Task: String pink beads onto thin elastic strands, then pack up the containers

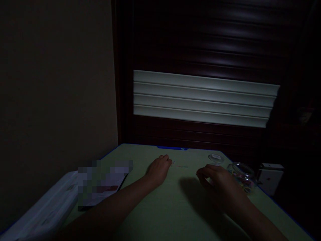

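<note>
I see a faint coloured strip (182, 166) running nine-to-three, past three o'clock from the nearer left hand (159, 169); its fingers and the right hand's (217, 179) curl; on my dim feed I can't tell if they grip.

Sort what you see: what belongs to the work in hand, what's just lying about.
Likely in use:
clear jar with colourful contents, near the right hand
clear lid, lying on the table
coloured bits by the left hand, too faint to identify

Apparently just lying about:
pale case, far left
flat blurred item beside it
white box, right
</note>
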### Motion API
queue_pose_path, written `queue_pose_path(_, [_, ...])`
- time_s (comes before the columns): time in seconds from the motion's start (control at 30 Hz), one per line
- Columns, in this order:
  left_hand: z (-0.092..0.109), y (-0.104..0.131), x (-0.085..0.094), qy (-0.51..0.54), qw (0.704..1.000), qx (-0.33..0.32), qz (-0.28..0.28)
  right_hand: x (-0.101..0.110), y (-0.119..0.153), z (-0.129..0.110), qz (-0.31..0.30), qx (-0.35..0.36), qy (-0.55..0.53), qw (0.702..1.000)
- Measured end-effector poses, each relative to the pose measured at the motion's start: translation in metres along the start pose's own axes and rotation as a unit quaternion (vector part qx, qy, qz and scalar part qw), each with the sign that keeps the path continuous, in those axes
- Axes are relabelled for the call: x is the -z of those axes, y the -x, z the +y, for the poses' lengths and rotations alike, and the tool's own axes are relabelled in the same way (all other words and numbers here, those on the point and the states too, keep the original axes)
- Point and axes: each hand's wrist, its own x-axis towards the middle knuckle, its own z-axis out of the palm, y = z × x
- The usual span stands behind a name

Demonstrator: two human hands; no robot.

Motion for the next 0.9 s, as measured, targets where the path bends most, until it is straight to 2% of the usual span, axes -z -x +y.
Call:
queue_pose_path(0.5, [-0.0014,-0.0009,-0.0049,0.024,1.0,0.006,0.008,-0.0008,-0.0003,-0.0012,-0.016,-0.007,0.004,1.0])
queue_pose_path(0.9, [0.0009,0.0034,-0.0031,0.048,0.997,0.05,0.029,-0.0046,0.0014,0.0028,-0.009,0.004,0.009,1.0])
